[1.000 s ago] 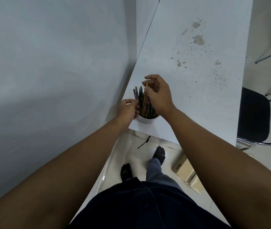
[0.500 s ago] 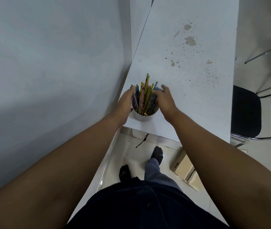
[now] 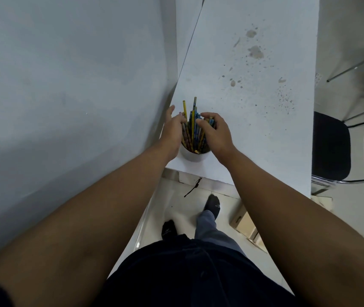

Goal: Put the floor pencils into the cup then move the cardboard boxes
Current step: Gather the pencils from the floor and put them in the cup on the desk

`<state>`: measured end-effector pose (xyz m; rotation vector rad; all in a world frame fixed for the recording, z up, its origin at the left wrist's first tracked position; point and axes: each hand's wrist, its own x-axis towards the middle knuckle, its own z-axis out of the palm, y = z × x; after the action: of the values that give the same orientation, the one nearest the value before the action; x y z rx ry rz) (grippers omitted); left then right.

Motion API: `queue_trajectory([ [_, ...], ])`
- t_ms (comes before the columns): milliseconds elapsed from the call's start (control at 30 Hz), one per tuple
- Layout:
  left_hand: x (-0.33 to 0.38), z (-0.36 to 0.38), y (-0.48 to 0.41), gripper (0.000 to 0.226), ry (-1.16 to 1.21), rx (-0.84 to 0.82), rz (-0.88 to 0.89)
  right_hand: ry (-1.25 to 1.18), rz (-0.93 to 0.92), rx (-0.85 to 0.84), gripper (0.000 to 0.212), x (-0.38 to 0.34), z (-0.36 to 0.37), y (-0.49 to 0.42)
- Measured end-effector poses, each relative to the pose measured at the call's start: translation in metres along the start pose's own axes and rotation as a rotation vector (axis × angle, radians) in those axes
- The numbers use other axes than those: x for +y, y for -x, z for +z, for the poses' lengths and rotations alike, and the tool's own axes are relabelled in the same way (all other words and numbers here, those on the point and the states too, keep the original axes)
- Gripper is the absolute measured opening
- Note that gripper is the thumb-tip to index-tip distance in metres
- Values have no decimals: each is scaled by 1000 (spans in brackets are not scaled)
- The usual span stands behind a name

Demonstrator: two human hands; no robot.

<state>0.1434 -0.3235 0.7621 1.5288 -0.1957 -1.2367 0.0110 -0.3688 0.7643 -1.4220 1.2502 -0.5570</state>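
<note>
There they are: the pencils (image 3: pixel 193 127) stand bunched in the white cup (image 3: pixel 193 156), which sits at the near end of the table (image 3: pixel 254 107), close to the edge by the wall (image 3: pixel 65 85). Your left hand (image 3: pixel 173 129) lies with straight fingers against the bundle's left side, pressing rather than gripping. Your right hand (image 3: pixel 217 131) curls fingers and thumb round the right side, up near the tips. This looks like the tidy-up that closes the pencil step. Squeeze the bundle gently inward and let the tall yellow ones slide down rather than forcing them. The cup looks top-heavy and sits near the edge, so steady it low before you let go. Then come the cardboard boxes (image 3: pixel 244 222), down on the floor (image 3: pixel 176 209) under the table, beside your right foot (image 3: pixel 213 204).
</note>
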Motion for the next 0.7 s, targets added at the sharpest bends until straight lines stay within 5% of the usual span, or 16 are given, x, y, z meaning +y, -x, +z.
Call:
queue_trajectory([
  [100,6,3,-4,38,12,-65,-33,17,-19,-18,57,2,0,-3],
  [233,10,5,-21,51,-1,-91,-30,30,-11,-188,106,6,-4,-10],
  [400,22,6,-39,52,-82,-110,10,332,-170,-309,167,30,-17,-10],
  [500,28,7,-45,52,-117,-173,12,409,-258,-244,170,43,-14,-10],
  [700,27,7,-55,44,-262,-226,43,267,-136,-169,138,43,-8,-22],
])
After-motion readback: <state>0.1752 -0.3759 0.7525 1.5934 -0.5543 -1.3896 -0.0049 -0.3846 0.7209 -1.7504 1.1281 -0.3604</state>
